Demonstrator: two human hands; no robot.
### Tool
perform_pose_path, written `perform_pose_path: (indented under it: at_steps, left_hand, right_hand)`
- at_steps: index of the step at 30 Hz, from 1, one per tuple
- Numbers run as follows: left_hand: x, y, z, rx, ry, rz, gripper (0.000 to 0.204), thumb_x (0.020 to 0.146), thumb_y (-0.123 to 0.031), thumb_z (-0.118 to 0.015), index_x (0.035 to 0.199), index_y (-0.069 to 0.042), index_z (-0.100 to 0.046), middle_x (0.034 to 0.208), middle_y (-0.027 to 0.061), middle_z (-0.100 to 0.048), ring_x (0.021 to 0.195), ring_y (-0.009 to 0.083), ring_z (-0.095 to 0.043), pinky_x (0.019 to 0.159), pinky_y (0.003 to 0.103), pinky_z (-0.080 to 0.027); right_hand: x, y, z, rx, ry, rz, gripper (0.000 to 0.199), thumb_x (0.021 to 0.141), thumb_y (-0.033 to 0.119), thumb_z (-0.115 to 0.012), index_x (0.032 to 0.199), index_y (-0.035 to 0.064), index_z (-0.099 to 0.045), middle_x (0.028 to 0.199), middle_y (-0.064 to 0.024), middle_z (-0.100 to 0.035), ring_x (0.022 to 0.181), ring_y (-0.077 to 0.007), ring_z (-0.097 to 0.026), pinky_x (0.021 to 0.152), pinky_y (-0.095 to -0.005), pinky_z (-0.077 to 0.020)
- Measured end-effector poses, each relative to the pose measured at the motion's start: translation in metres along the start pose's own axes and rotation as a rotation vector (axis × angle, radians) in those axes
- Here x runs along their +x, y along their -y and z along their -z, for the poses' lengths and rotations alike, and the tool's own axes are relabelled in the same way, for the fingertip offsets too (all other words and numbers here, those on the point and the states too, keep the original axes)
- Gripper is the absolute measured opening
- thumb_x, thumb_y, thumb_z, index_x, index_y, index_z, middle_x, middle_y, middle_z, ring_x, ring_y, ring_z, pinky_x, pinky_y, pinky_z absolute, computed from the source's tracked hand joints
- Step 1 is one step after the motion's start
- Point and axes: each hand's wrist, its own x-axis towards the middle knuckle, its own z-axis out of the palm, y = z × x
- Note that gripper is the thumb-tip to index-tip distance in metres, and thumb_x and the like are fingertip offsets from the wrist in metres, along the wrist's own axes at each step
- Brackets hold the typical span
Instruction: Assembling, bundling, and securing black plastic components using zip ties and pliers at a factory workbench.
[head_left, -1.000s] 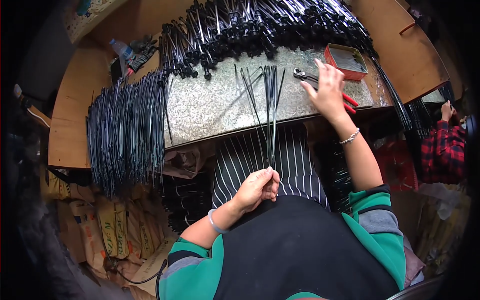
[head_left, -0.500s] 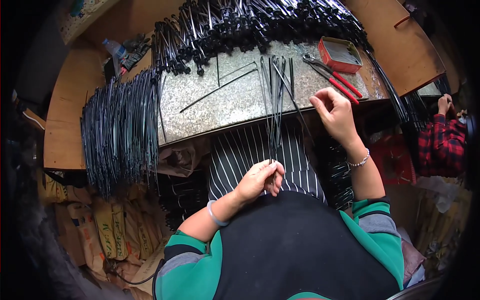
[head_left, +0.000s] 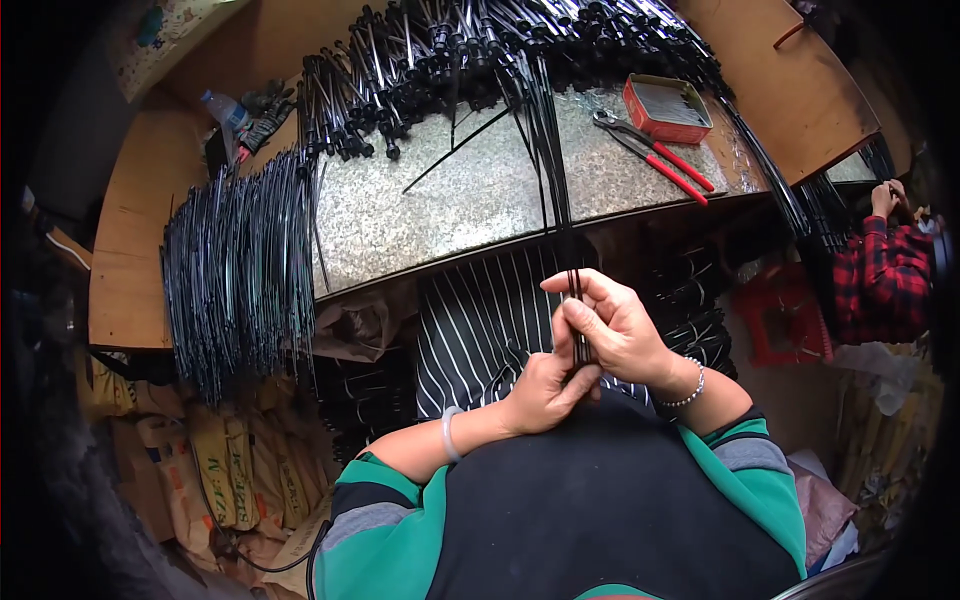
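Observation:
A small bunch of thin black rods [head_left: 553, 172] runs from my lap up over the front edge of the speckled table [head_left: 400, 225]. Its lower ends sit in my left hand [head_left: 545, 394], whose fingers are closed around them. Just above, my right hand [head_left: 632, 335] pinches the same rods between thumb and fingers, its forefinger extended partly across them. The two hands touch one another in front of my black apron. One loose black rod [head_left: 450, 155] lies slantwise on the table, left of the bunch. The lowest rod ends are hidden inside my hands.
Many rods with black end fittings [head_left: 460, 50] are heaped along the back. A thick row of rods [head_left: 240, 270] overhangs the left edge. Pliers [head_left: 660, 160] with red handles lie beside a red box [head_left: 668, 112]. At far right, a person in plaid [head_left: 880, 280] works.
My right hand has come down and in to grip the rods beside my left hand. The bunch is now drawn together, its upper ends farther up the table. My left hand shifted slightly right.

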Motion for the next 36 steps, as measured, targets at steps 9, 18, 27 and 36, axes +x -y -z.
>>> perform_pose_path:
  at_steps: [9, 18, 27, 36]
  left_hand:
    - [0.069, -0.095, 0.073, 0.984, -0.715, -0.835, 0.072, 0.070, -0.010, -0.075, 0.129, -0.002, -0.036, 0.122, 0.0159, -0.045, 0.106, 0.0206, -0.052, 0.080, 0.028, -0.048]
    - [0.106, -0.149, 0.088, 0.499, -0.462, -0.684, 0.054, 0.076, 0.007, -0.064, 0.124, 0.001, -0.041, 0.106, 0.0125, -0.059, 0.095, 0.0154, -0.059, 0.085, 0.028, -0.050]
    - [0.105, -0.152, 0.093, 0.695, -0.552, -0.710, 0.031, 0.074, 0.005, -0.068, 0.104, 0.004, -0.059, 0.098, 0.0133, -0.064, 0.086, 0.0156, -0.064, 0.076, 0.026, -0.053]
    - [0.106, -0.150, 0.097, 0.681, -0.564, -0.939, 0.038, 0.075, 0.004, -0.067, 0.111, 0.003, -0.054, 0.095, 0.0088, -0.063, 0.083, 0.0136, -0.063, 0.074, 0.023, -0.052]
  right_hand:
    - [-0.035, 0.028, 0.018, 0.174, 0.090, 0.046, 0.030, 0.097, 0.014, -0.038, 0.119, -0.0053, -0.045, 0.054, 0.0050, -0.038, 0.045, -0.0010, -0.032, 0.042, -0.0162, -0.0288]
    - [-0.034, 0.037, 0.011, 0.236, 0.146, 0.024, 0.040, 0.096, 0.014, -0.040, 0.132, -0.0013, -0.032, 0.056, 0.0019, -0.040, 0.046, -0.0025, -0.034, 0.040, -0.0164, -0.0291]
    - [-0.022, 0.033, 0.009, 0.285, 0.067, 0.102, 0.034, 0.096, 0.012, -0.039, 0.127, -0.0002, -0.036, 0.057, 0.0000, -0.044, 0.044, -0.0026, -0.033, 0.041, -0.0155, -0.0290]
    - [-0.015, 0.034, 0.009, 0.351, -0.202, 0.118, 0.016, 0.096, 0.012, -0.035, 0.107, 0.0004, -0.038, 0.057, -0.0030, -0.046, 0.039, -0.0040, -0.033, 0.033, -0.0172, -0.0262]
